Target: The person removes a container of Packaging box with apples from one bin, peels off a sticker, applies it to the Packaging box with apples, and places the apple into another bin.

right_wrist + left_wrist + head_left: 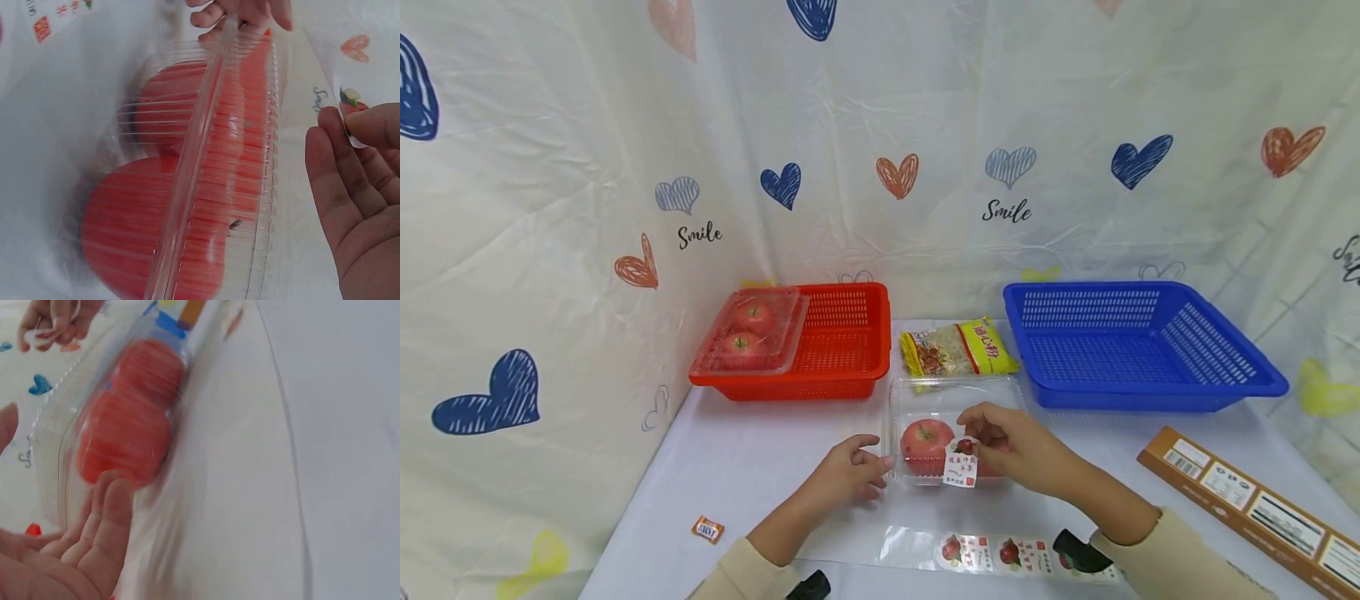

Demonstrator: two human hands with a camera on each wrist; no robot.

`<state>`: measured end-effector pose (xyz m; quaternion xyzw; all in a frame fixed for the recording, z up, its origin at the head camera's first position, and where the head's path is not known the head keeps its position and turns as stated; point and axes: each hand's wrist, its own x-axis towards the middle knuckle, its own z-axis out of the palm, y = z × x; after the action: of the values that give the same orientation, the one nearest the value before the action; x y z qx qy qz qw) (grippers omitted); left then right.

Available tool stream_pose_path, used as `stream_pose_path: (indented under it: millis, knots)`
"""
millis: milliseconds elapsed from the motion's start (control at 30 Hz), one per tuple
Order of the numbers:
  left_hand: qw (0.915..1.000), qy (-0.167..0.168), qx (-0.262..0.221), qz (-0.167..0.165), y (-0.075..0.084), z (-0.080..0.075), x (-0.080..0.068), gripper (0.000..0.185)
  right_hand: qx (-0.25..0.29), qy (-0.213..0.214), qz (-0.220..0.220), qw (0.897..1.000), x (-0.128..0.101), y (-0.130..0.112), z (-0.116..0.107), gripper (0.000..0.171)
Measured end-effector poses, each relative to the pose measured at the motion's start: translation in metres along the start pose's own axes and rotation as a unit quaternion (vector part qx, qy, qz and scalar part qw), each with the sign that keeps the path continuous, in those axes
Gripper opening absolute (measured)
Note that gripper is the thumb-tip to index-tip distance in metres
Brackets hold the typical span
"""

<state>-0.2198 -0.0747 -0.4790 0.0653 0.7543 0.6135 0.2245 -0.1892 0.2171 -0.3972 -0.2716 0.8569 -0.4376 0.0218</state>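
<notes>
Clear tomato box: L hand steadies, fingers straight; R hand pinches sticker; noodle pack behind.

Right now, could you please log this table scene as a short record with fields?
Left hand: fingers touch the left side of the clear tomato box.
Right hand: pinches a printed sticker over the box.
Box contents: red tomatoes.
Red basket: back left, a second clear tomato box resting on its left part.
Blue basket: back right.
Noodle packet: between the baskets.
Sticker strip: at the near edge.
Brown carton: right side.
</notes>
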Motion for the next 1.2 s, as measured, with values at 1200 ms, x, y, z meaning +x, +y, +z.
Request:
stream_pose_path:
  millis: [1200]
  knots:
    - [0.9969, 0.031, -0.069, -0.019, 0.011, 0.013, 0.01, 0.062, -0.042, 0.0, 0.067, 0.997, 0.05, 0.035, -0.016, 0.046]
